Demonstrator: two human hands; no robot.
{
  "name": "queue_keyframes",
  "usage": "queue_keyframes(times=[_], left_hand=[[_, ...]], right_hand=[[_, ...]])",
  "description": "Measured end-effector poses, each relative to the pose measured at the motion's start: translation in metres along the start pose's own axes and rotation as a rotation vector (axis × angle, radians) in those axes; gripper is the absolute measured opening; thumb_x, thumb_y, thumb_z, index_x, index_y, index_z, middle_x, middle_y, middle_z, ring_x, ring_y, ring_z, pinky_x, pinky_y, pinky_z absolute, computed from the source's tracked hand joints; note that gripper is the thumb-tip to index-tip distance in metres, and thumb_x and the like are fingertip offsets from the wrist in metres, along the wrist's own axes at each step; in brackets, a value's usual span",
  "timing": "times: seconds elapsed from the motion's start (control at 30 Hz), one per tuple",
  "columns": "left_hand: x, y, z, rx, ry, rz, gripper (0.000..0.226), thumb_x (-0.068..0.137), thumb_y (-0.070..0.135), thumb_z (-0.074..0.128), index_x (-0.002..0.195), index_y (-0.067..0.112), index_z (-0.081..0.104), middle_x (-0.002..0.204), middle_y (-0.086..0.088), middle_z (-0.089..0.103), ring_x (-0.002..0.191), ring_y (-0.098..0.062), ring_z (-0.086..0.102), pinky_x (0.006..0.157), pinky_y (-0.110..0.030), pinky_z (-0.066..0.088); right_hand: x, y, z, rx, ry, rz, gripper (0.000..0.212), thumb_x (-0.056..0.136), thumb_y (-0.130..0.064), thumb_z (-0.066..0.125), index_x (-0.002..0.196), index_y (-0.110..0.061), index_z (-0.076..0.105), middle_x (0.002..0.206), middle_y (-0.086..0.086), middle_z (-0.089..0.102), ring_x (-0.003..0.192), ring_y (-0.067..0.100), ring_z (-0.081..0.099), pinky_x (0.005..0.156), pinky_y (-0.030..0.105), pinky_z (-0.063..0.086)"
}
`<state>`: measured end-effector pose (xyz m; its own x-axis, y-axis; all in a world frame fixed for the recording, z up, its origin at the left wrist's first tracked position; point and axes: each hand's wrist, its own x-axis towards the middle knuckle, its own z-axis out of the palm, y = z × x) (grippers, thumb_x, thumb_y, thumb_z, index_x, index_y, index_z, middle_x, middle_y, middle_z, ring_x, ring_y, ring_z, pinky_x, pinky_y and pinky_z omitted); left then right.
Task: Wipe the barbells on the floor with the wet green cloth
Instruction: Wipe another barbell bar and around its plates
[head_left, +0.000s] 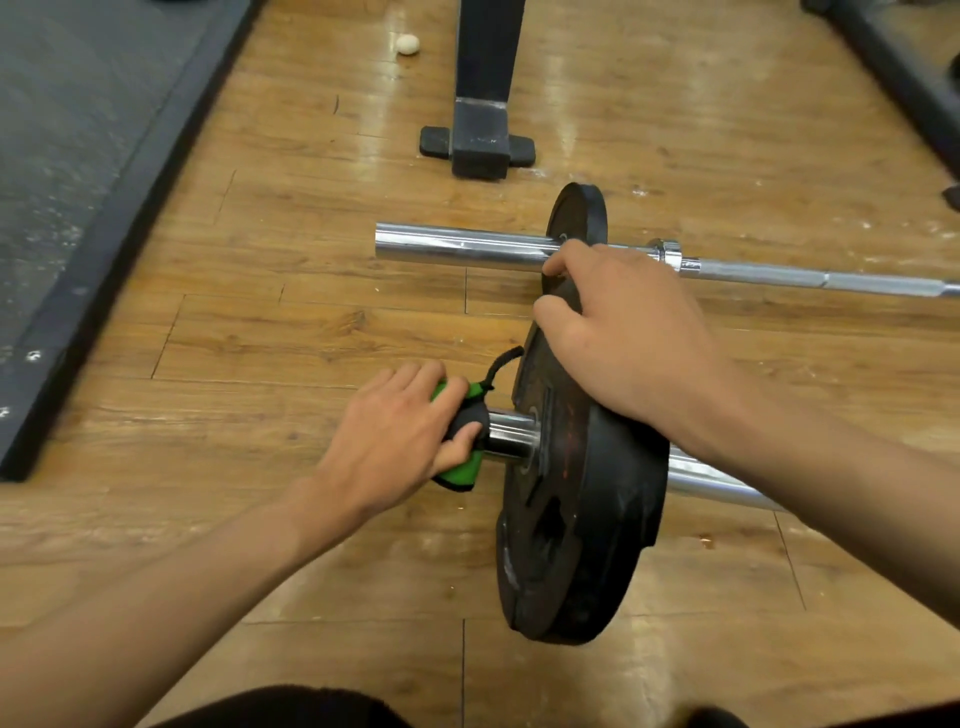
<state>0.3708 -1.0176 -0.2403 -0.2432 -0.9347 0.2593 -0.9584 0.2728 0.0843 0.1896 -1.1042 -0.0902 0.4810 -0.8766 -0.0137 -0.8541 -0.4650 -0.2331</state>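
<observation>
Two chrome barbells lie on the wooden floor. The near barbell (511, 434) carries a large black weight plate (582, 519) standing on its edge. My left hand (395, 441) grips the green cloth (460, 470), wrapped around the end of the near barbell's sleeve, left of the plate. My right hand (618, 327) grips the top rim of that plate. The far barbell (462, 247) lies behind, with a smaller black plate (579, 213) on its sleeve; its shaft runs off to the right.
A black bench leg with a foot (478, 140) stands behind the far barbell. A dark rubber mat (67, 171) covers the floor at the left. A small white ball (408, 45) lies at the back. Another black frame (904, 73) crosses the top right corner.
</observation>
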Motion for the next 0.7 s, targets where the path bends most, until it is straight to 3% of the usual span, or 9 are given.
queue_keyframes(times=[0.07,0.2,0.33,0.4,0.53,0.7], left_hand=[[0.004,-0.001,-0.007,-0.079,0.034,-0.052,0.040,0.099,0.044,0.042,0.101,0.008,0.059,0.092,-0.011,0.055,0.079,-0.030,0.055,0.065,-0.045,0.050],[0.025,0.006,-0.033,-0.205,0.146,-0.114,0.036,0.104,0.040,0.039,0.098,0.007,0.054,0.092,-0.010,0.052,0.081,-0.027,0.049,0.069,-0.042,0.044],[0.059,0.021,-0.085,-0.280,0.256,-0.139,0.018,0.103,0.038,0.039,0.095,0.022,0.036,0.090,0.000,0.040,0.080,-0.012,0.032,0.069,-0.029,0.023],[0.077,0.036,-0.112,-0.333,0.254,-0.144,0.021,0.101,0.040,0.037,0.096,0.020,0.039,0.092,-0.001,0.042,0.081,-0.010,0.032,0.070,-0.026,0.021],[0.110,0.078,-0.147,-0.325,0.210,-0.047,0.039,0.100,0.045,0.035,0.106,0.010,0.051,0.099,-0.004,0.047,0.088,-0.019,0.042,0.074,-0.033,0.032],[0.139,0.133,-0.145,-0.147,0.092,0.104,0.032,0.099,0.052,0.036,0.103,0.021,0.043,0.099,0.004,0.038,0.087,-0.016,0.036,0.075,-0.033,0.029]], right_hand=[[0.001,0.001,0.001,0.017,0.050,-0.040,0.058,0.086,-0.046,0.034,0.127,-0.015,0.061,0.111,0.005,0.067,0.106,0.029,0.058,0.091,0.043,0.046],[0.005,0.014,0.002,0.117,0.134,-0.079,0.055,0.090,-0.045,0.036,0.129,-0.016,0.061,0.118,0.002,0.066,0.112,0.025,0.056,0.096,0.038,0.036],[0.002,0.051,-0.002,0.155,0.244,-0.064,0.053,0.099,-0.046,0.033,0.137,-0.016,0.056,0.132,0.004,0.060,0.124,0.023,0.049,0.103,0.036,0.030],[-0.008,0.077,-0.003,0.143,0.279,-0.047,0.057,0.100,-0.048,0.030,0.138,-0.013,0.055,0.135,0.007,0.057,0.125,0.025,0.047,0.104,0.038,0.030],[-0.035,0.130,0.005,0.102,0.263,0.041,0.063,0.099,-0.051,0.026,0.139,-0.011,0.054,0.142,0.013,0.054,0.130,0.029,0.043,0.107,0.045,0.033],[-0.058,0.179,0.012,0.133,0.314,0.119,0.061,0.098,-0.048,0.031,0.138,-0.011,0.057,0.145,0.016,0.053,0.132,0.035,0.044,0.109,0.047,0.033]])
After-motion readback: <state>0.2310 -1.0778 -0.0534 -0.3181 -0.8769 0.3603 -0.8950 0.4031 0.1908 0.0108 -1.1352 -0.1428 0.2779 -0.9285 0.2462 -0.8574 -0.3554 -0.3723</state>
